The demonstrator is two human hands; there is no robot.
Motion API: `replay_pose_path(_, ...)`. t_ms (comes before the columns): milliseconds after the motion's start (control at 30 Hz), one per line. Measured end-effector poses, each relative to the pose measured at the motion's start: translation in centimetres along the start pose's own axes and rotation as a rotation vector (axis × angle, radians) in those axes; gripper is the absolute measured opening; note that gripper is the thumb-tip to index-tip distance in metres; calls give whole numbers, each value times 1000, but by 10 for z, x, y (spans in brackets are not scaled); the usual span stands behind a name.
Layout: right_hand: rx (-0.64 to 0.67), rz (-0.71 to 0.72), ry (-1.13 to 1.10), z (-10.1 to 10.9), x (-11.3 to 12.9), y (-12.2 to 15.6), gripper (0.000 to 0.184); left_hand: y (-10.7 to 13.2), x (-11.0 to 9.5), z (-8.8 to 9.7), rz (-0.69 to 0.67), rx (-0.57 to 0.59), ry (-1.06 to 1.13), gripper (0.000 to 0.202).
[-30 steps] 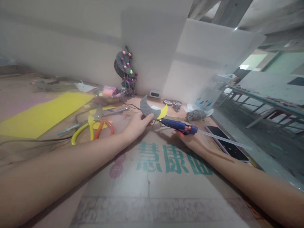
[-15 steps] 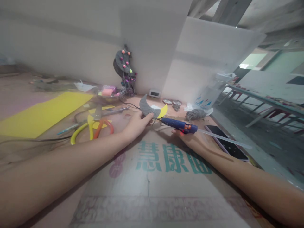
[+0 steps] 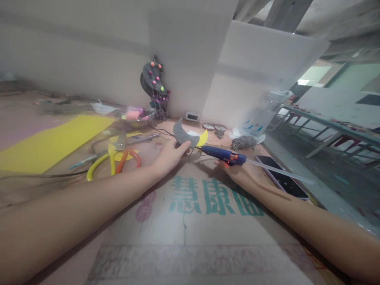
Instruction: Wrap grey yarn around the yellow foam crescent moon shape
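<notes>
Between the thumb and fingers of my left hand (image 3: 173, 155) is a crescent moon cutout (image 3: 184, 134), wrapped for the most part in grey yarn. One tip of it shows bare yellow (image 3: 203, 138). My right hand (image 3: 227, 168) grips a blue hot glue gun (image 3: 224, 154) with a small red light glowing on it. A long clear glue stick (image 3: 276, 170) sticks out of its back end. The gun's nozzle points left, at the crescent near my left thumb; whether it touches cannot be made out. A loose strand of yarn hangs below the crescent.
Left of my hands lie yellow-handled pliers (image 3: 111, 158), orange-handled scissors (image 3: 130, 156) and a yellow sheet (image 3: 59, 142). Behind stand a finished-looking grey moon ornament (image 3: 152, 79) and a small digital display (image 3: 192, 116). To the right are a yarn bundle (image 3: 244, 142), a phone (image 3: 283, 178) and a plastic jug (image 3: 261, 114).
The whole view has shifted slightly. Both hands keep their holds, and the glue gun's nozzle stays by the crescent with almost no visible movement.
</notes>
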State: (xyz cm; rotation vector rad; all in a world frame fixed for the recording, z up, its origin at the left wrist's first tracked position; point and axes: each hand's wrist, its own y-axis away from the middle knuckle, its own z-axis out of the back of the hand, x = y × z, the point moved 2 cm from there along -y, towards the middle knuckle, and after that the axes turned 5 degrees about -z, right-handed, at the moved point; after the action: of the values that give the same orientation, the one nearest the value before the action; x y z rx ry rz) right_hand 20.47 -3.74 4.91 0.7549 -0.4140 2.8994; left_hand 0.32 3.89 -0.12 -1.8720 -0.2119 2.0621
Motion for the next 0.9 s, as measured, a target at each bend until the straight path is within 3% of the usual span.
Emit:
replay_pose_path(667, -32, 4, 26, 4, 2, 0, 28, -1, 3, -1, -2, 29, 19, 31)
replay_pose_path(900, -34, -55, 37, 7, 6, 3, 31, -2, 3, -1, -11, 31, 25, 29)
